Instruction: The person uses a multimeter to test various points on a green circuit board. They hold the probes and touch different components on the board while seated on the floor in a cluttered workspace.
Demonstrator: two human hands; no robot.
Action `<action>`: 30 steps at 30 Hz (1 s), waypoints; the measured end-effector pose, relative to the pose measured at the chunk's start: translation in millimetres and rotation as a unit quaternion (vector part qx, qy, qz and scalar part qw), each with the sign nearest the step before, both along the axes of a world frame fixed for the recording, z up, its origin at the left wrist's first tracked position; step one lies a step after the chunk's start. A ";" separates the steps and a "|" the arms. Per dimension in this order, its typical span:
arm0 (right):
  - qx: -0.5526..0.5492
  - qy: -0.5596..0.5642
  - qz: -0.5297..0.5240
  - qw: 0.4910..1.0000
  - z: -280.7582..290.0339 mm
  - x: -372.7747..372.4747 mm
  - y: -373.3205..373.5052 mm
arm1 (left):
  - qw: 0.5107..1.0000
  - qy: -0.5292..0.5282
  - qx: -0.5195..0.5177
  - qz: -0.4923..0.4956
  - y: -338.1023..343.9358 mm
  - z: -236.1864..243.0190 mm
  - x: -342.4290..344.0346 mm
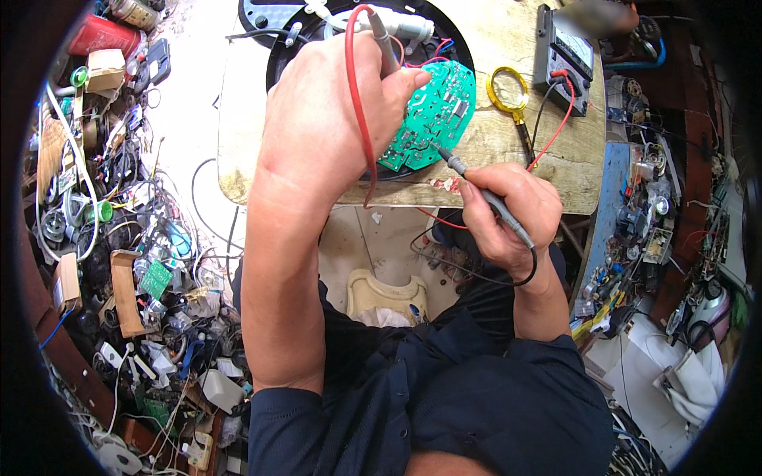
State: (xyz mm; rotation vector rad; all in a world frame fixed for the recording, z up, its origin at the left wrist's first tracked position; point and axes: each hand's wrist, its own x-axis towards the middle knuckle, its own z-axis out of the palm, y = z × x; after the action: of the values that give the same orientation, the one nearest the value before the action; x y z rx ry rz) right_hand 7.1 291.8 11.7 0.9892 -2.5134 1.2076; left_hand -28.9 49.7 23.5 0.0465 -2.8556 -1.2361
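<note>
The left hand (337, 111) is curled nearly closed. It holds a gray probe (382, 40) that stands up between the thumb and the fingers. Most of those fingers are hidden behind the hand, and so is the probe's tip. The thumb reaches over a round green board (448, 99), but I cannot tell how hard it presses. A fat red wire (351, 79) loops from the probe's top and hangs down over the hand.

The right hand (516, 210) is also nearly closed. It pinches a 2nd gray probe (500, 206) between thumb and fingers, like a pencil. This probe slants up and left, and its thin tip is at the lower part of the green board. A black wire (520, 282) bends away from its back end.

The green board sits on a round black shell (468, 51), close to the middle of the near edge of the table (571, 178). A white plastic part (409, 25) lies in the shell, just past the board. To the right is a yellow magnifying glass (519, 117) with a black handle. Near the table's right edge, well back from the near right corner, is a dark meter (567, 63) with 2 wires plugged in.
</note>
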 end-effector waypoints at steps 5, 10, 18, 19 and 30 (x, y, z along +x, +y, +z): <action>0.008 -0.012 0.019 1.000 1.7 -1.6 1.7 | 1.000 0.003 0.003 0.015 0.1 -0.6 1.2; 0.030 -0.004 0.035 0.999 5.4 -3.0 3.1 | 1.000 0.002 0.008 0.025 2.2 -1.0 -0.7; 0.020 -0.006 0.035 0.999 4.4 -2.8 4.2 | 0.999 -0.002 0.037 0.026 3.0 3.0 -0.5; 0.019 -0.007 0.036 0.999 3.6 -2.9 4.0 | 0.999 -0.004 0.034 0.025 2.8 3.0 -0.4; 0.025 -0.004 0.039 0.999 3.5 -3.1 2.9 | 0.999 0.028 0.012 0.017 0.0 -8.1 -0.7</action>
State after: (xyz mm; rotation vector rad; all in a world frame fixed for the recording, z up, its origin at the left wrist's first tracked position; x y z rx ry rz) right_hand 4.0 294.7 15.2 1.1049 -2.5436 1.1772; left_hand -29.6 49.7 15.4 0.0596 -2.7811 -1.2448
